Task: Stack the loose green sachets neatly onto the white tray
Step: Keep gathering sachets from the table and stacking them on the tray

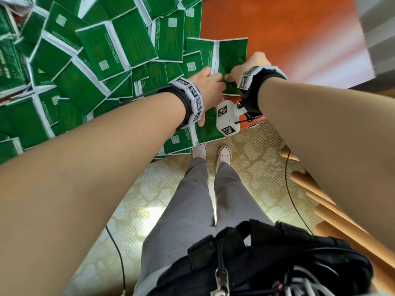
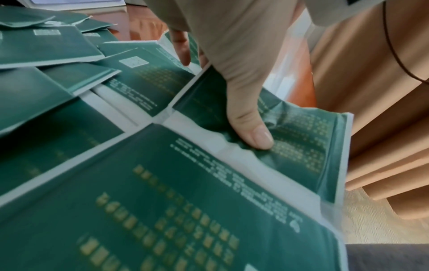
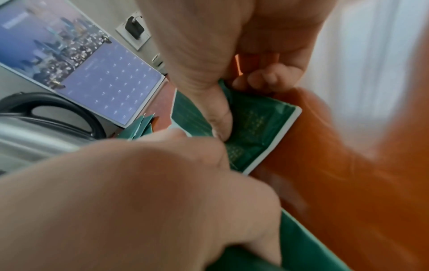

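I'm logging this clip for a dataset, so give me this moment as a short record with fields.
setting: orange table, person standing at its edge
sachets: big loose heap of green sachets covering the table's left part
white tray: not identifiable in these views
left hand: pinches the joined sachet pair
right hand: pinches the same pair, thumb on top
stage: pair not yet stacked

green sachets (image 1: 119, 45) – white edges, orange-red table (image 1: 277, 28), cream floor (image 1: 256, 150)

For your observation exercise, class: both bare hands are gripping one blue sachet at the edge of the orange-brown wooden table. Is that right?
Not quite: the sachet is green, not blue, as the head view shows. Both hands, left and right, do grip it at the orange-brown wooden table edge.
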`<state>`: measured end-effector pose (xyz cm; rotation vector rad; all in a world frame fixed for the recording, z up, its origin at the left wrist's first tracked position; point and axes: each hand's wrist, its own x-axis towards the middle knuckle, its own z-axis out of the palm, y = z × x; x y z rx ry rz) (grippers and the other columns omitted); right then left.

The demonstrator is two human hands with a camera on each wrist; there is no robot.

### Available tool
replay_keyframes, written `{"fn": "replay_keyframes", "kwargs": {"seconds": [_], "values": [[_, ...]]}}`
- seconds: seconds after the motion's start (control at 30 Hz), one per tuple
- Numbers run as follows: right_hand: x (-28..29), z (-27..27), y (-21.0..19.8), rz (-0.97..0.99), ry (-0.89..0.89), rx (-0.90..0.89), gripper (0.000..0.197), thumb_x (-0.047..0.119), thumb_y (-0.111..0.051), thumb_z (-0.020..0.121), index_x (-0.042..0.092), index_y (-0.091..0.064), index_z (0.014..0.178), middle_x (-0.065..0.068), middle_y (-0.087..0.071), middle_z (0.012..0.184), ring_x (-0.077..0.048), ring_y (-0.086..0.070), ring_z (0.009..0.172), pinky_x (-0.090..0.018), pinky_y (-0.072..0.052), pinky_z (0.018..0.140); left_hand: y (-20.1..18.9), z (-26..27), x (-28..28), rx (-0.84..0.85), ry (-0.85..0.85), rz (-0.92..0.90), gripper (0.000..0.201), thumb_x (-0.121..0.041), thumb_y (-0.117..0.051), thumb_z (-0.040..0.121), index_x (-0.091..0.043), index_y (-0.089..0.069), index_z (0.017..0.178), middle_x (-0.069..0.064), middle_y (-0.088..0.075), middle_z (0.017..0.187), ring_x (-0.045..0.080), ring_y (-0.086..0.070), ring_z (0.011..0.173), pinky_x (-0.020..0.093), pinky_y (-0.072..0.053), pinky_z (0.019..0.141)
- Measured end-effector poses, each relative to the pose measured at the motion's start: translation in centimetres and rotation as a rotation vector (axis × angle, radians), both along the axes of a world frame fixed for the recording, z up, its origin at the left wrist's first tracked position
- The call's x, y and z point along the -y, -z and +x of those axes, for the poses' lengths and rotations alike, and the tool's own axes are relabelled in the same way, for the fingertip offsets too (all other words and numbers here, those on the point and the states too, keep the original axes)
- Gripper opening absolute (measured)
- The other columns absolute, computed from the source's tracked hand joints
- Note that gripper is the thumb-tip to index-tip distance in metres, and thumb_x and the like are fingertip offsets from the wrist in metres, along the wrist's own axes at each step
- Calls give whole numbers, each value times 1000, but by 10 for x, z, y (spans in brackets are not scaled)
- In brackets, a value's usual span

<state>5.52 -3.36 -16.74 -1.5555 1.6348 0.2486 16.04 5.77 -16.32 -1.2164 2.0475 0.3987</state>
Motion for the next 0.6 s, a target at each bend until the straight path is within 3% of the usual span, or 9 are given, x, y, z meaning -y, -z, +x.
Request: {"fn": "replay_keyframes", "kwargs": {"seconds": [0.03, 0.1, 0.17, 0.23, 0.33, 0.5, 0.6], "values": [[0, 0, 0, 9, 14, 13, 50, 29, -73, 84, 18, -56, 130, -2, -58, 131, -21, -59, 114, -27, -41, 76, -1, 1, 1, -11, -33, 10, 69, -75, -74, 64, -23, -67, 109, -5, -44, 100, 21, -41, 110, 33, -29, 82], [2, 2, -5, 39, 17, -15, 42, 31, -70, 87, 15, -58, 124, -2, -64, 118, -20, -62, 93, -29, -45, 71, -3, 3, 3, -34, -123, 24, 64, -68, -76, 71, -24, -65, 116, -2, -53, 106, 24, -45, 112, 36, -33, 84], [5, 3, -11, 44, 48, -24, 36, 29, -67, 89, 11, -59, 119, -3, -66, 106, -20, -63, 84, -34, -53, 80, -5, 10, 8, -100, -300, 22, 61, -58, -76, 79, -24, -61, 127, 5, -61, 114, 29, -54, 112, 40, -42, 86], [11, -1, -15, 24, 83, -10, 27, 25, -67, 86, 13, -59, 110, -4, -67, 100, -23, -63, 84, -41, -54, 90, -10, 18, 16, -174, -542, -10, 61, -52, -75, 83, -22, -57, 134, 9, -64, 119, 33, -59, 110, 39, -48, 79], [24, -12, -24, -33, 95, -28, 21, 24, -64, 80, 14, -59, 98, -4, -68, 94, -26, -66, 84, -43, -55, 89, -17, 33, 26, -247, -799, -97, 61, -54, -72, 86, -21, -56, 136, 10, -62, 128, 34, -61, 109, 38, -51, 76], [52, -30, -35, -164, 53, -106, 31, 20, -51, 82, 13, -63, 109, -7, -68, 106, -30, -65, 94, -46, -51, 96, -24, 47, 40, -276, -995, -199, 39, -47, -64, 92, -21, -64, 121, 8, -65, 107, 31, -62, 91, 37, -53, 72], [62, -36, -38, -266, -67, -120, 34, 13, -46, 84, 8, -68, 108, -14, -66, 101, -32, -63, 91, -40, -54, 88, -33, 48, 47, -262, -1035, -273, 31, -41, -59, 95, -22, -64, 119, 6, -66, 103, 31, -61, 89, 37, -51, 71]]}}
